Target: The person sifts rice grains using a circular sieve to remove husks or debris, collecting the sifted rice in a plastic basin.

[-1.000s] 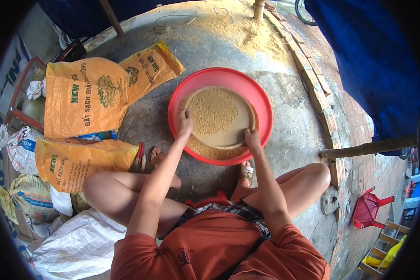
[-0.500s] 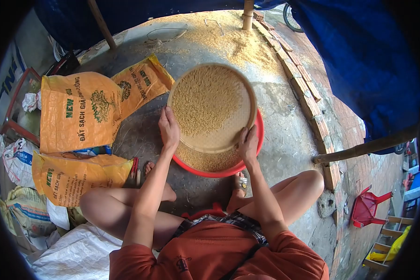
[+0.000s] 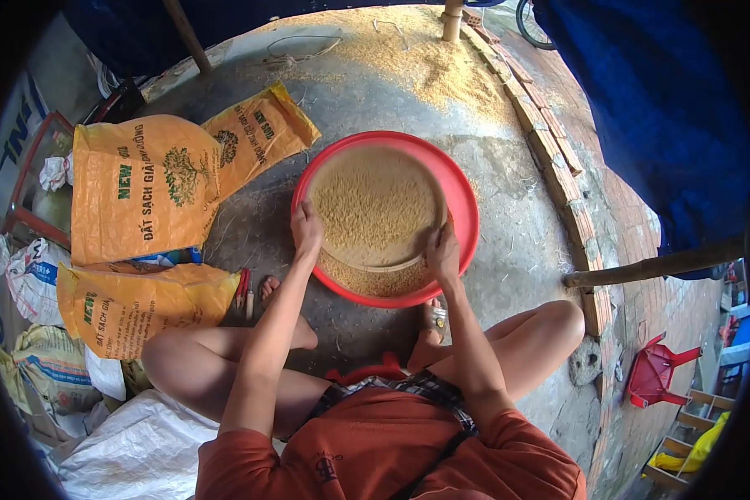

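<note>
A round woven tray [image 3: 429, 179] with grain [image 3: 371, 204] spread over it is held level in both hands. My left hand [image 3: 307, 229] grips its left rim, fingers wrapped round the edge. On the right side my right hand [image 3: 442, 250] is closed on the rim. Under the tray lies a wide red basin [image 3: 462, 179], with more grain [image 3: 383, 282] showing at its near side. The tray looks slightly blurred.
Orange printed sacks [image 3: 146, 187] lie at the left, above another orange sack [image 3: 154, 308]. Grain [image 3: 458, 75] is spread on the floor beyond. A brick edging [image 3: 550, 158] runs down the right, past a wooden pole [image 3: 658, 268] and a red stool [image 3: 654, 372].
The tray has come down and slightly back towards me over the basin, so more of the basin's far rim shows. The grain has spread toward the middle. Both hands keep their hold.
</note>
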The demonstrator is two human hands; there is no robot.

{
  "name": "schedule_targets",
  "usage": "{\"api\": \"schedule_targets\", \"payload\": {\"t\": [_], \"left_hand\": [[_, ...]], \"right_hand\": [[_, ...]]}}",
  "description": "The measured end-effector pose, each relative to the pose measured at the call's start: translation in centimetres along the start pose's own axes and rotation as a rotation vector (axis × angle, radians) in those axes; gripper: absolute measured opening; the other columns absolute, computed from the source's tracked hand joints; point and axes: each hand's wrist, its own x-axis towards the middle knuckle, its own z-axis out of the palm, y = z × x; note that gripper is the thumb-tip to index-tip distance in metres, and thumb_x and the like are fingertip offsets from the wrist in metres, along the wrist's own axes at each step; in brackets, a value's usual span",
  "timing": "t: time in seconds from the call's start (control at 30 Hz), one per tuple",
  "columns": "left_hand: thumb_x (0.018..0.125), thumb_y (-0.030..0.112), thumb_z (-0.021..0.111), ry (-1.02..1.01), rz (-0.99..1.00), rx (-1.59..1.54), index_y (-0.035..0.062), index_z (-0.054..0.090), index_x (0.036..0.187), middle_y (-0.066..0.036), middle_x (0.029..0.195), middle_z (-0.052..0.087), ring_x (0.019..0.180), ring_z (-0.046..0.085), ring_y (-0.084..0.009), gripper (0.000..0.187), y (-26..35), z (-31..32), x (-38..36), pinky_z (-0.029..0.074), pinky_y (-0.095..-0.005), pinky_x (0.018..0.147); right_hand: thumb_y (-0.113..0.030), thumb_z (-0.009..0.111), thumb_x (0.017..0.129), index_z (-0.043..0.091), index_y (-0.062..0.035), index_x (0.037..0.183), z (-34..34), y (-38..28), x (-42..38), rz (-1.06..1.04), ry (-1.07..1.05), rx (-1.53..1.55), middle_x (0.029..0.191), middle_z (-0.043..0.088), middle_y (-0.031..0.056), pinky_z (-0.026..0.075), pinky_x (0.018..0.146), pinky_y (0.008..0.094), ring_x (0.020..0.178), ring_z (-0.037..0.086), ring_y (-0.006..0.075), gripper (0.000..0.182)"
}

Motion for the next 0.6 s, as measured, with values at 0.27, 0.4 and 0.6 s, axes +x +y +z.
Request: {"api": "schedule_targets", "payload": {"t": [0.27,0.4,0.6], "left_hand": [[0.087,0.026,0.031,0.01,0.155,-0.046,-0.0062,0.05,0.095,-0.027,0.089,0.053,0.088,0.05,-0.0382,0.037,-2.0,0.2,-0.2,0.038,-0.0388,0.073],[0.086,0.029,0.032,-0.098,-0.108,0.291,-0.0057,0.051,0.091,-0.027,0.088,0.054,0.087,0.051,-0.0398,0.04,-5.4,0.5,-1.1,0.039,-0.0417,0.073],[0.087,0.029,0.03,-0.034,-0.027,0.059,-0.0071,0.05,0.09,-0.027,0.087,0.054,0.086,0.052,-0.0387,0.042,-0.2,-0.5,0.8,0.039,-0.0404,0.072]], "right_hand": [[-0.017,0.038,0.083,0.041,0.0043,0.087,2.3,1.8,0.6,-0.011,0.047,0.002,0.066,0.053,0.0265,0.041,0.056,0.0477,0.062,0.053,0.0418,0.022],[-0.019,0.039,0.082,0.045,0.0056,0.079,3.9,3.9,-1.5,0.1,-0.081,-0.082,0.066,0.053,0.028,0.04,0.058,0.0496,0.063,0.053,0.0432,0.025],[-0.017,0.039,0.082,0.043,0.005,0.084,0.1,-0.4,0.8,0.075,-0.016,0.092,0.066,0.053,0.0266,0.041,0.058,0.0481,0.063,0.053,0.0428,0.022]]}}
